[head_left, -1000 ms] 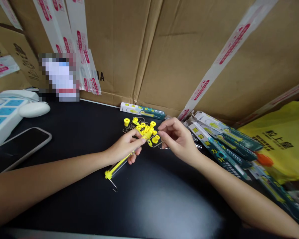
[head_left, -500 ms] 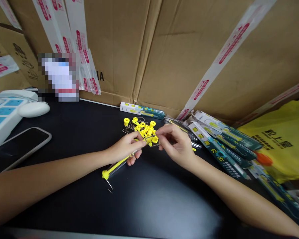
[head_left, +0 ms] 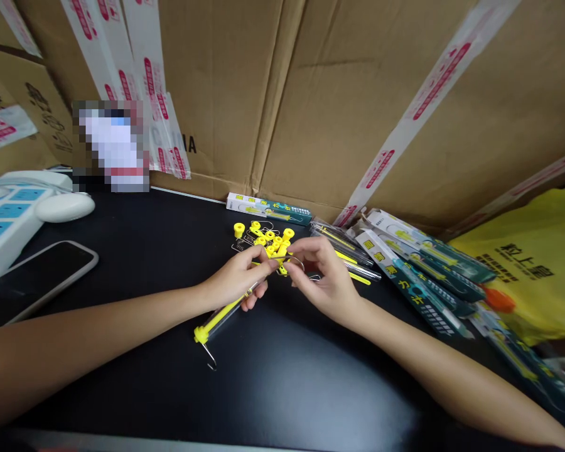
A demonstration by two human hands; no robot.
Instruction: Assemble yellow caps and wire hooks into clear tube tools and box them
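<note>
Right hand [head_left: 327, 279] closer to tube [head_left: 223, 312]

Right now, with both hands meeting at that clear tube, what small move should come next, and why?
Probably ease the wire piece into the upper end of the clear tube. The left hand grips that tube, whose lower end already carries a yellow cap and hook, while the right hand pinches the wire piece right against the upper end.

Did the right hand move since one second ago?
Yes, the right hand shifted left, away from the pile of green cardboard packets.
</note>
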